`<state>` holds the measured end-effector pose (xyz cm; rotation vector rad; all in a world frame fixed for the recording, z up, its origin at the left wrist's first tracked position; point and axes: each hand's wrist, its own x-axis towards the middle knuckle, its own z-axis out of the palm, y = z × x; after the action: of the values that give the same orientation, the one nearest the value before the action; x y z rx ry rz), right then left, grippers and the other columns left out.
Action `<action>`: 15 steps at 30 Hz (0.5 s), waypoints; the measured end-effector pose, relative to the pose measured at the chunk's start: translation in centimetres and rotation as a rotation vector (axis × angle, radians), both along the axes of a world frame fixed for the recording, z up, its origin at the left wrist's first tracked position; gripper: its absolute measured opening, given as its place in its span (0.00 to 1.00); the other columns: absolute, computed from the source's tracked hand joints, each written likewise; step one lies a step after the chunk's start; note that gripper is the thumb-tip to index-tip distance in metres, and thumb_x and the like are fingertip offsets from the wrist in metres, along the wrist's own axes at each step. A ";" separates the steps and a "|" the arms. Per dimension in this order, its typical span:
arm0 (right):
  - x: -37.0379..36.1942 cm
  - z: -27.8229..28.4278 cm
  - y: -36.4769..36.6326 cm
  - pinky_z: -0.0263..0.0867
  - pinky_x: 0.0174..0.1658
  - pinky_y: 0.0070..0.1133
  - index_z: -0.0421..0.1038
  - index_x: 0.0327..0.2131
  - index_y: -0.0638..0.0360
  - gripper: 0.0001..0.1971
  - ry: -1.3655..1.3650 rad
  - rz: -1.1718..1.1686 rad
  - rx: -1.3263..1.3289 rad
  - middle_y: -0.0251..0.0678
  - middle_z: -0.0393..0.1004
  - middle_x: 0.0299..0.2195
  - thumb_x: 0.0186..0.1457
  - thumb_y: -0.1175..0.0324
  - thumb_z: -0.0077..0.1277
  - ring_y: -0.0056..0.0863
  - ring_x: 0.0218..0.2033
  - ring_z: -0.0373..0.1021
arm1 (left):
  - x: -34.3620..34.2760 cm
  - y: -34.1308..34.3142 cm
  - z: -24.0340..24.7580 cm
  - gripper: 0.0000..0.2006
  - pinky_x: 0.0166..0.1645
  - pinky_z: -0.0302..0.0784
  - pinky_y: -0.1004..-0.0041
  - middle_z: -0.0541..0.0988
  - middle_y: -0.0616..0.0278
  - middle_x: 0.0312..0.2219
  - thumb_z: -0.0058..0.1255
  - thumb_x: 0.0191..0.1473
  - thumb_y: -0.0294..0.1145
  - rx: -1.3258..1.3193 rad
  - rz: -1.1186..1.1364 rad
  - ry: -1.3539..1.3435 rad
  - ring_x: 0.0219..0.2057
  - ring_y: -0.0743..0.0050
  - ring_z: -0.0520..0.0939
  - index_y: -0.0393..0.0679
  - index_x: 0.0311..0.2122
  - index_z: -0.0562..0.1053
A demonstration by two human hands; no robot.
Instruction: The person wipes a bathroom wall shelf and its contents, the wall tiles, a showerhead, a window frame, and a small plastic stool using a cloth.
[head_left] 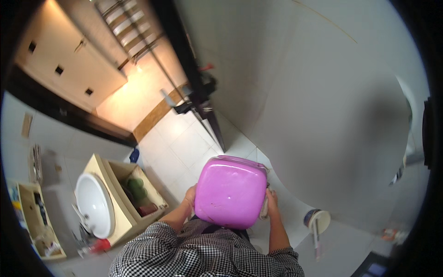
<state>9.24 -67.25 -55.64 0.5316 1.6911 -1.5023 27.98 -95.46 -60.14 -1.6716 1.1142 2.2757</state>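
A glossy pink plastic tub [230, 191], rounded-square with a small mark at its centre, is in front of my body. I see one broad scuffed face of it, and a rim shows along its far edge. My left hand [190, 195] is closed on its left side, with the fingertips hidden behind it. At the opposite side, my right hand [271, 199] grips the tub too, fingers partly hidden. Something pale and cloth-like [264, 210] hangs by the right hand; what it is I cannot make out.
To the left stands a white washbasin [95, 205] on a cream cabinet [117, 203] with an open shelf. A doorway lies ahead, beside a dark door frame [184, 55]. At the right, a large grey surface [332, 129] rises near a bucket [325, 220] on the floor.
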 end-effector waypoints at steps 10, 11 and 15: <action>1.0 -11.7 -14.9 0.57 0.51 0.26 0.49 0.56 0.68 0.35 -0.080 0.430 -0.104 0.47 0.62 0.50 0.49 0.59 0.48 0.35 0.50 0.60 | 11.2 -5.6 0.4 0.17 0.37 0.73 0.72 0.77 0.59 0.30 0.39 0.56 0.43 0.073 0.630 0.041 0.31 0.69 0.77 0.40 0.38 0.71; 1.3 -12.7 -16.4 0.58 0.50 0.26 0.49 0.56 0.67 0.34 -0.116 0.464 -0.098 0.47 0.63 0.49 0.49 0.60 0.47 0.35 0.49 0.61 | 11.4 -6.3 1.0 0.17 0.37 0.73 0.73 0.76 0.59 0.30 0.39 0.56 0.44 0.064 0.678 0.011 0.32 0.70 0.77 0.40 0.39 0.71; 4.1 -12.7 -24.4 0.59 0.49 0.26 0.49 0.56 0.66 0.33 -0.195 0.560 -0.104 0.47 0.62 0.50 0.48 0.63 0.46 0.35 0.49 0.61 | 15.2 -8.7 -2.7 0.20 0.39 0.72 0.74 0.75 0.62 0.33 0.38 0.57 0.49 -0.021 0.885 -0.022 0.33 0.73 0.76 0.41 0.41 0.70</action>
<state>13.37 -91.68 -68.36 0.1219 1.4427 -1.0839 43.19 -104.16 -62.89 -2.5462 0.3950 2.6507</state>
